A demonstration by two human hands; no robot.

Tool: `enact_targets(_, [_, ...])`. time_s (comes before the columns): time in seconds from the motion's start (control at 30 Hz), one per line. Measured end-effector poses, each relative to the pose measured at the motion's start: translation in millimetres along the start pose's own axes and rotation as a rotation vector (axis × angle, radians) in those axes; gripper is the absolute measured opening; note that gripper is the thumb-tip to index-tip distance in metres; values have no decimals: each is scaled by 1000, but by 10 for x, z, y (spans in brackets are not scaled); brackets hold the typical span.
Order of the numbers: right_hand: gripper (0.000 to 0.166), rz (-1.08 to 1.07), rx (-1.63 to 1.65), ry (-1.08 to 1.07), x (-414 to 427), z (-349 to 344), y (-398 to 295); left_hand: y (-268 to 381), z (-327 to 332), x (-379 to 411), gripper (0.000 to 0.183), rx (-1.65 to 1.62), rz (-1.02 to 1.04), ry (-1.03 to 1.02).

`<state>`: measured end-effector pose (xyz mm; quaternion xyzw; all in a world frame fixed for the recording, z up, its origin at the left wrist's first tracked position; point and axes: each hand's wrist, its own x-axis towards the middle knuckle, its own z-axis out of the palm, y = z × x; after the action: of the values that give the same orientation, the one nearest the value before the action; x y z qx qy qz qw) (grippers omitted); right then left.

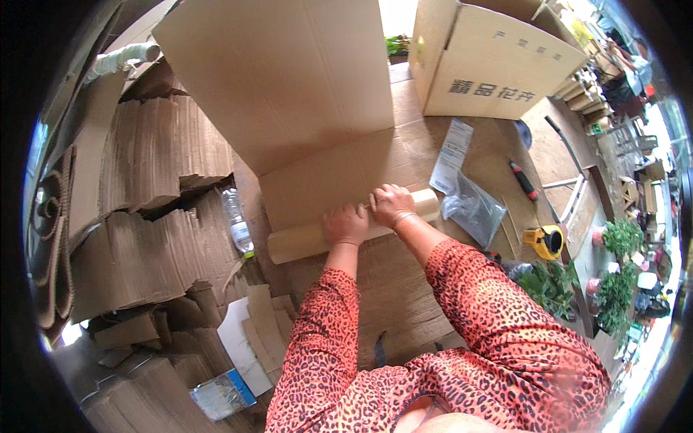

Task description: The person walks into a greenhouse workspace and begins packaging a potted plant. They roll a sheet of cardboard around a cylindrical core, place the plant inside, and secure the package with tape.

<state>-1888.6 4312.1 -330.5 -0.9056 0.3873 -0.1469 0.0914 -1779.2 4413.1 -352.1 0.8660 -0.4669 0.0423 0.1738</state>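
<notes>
A large corrugated cardboard sheet lies before me on the wooden table, and its far panel rises upright from a crease. Its near edge curls into a rounded roll. My left hand, slightly blurred, is closed over the middle of that curled edge. Just to its right, my right hand grips the same edge with bent fingers. The two hands almost touch. The undersides of both hands' fingers are partly hidden.
Stacks of flat cardboard and a plastic bottle are left. An open printed carton stands back right. On the right lie a clear plastic bag, a red-black utility knife, yellow tape and green plants. A person is farther off.
</notes>
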Motion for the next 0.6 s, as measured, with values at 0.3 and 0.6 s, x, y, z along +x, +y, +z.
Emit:
enact_targets(0.3, [39,98,-156,-304,-514,-187,-43,54,-267,-589,31,-145,157,55])
enact_targets(0.6, [19,-82,30,104,-1873,-1123,-110,-567,-1044,-1186,18,-199,115,-160])
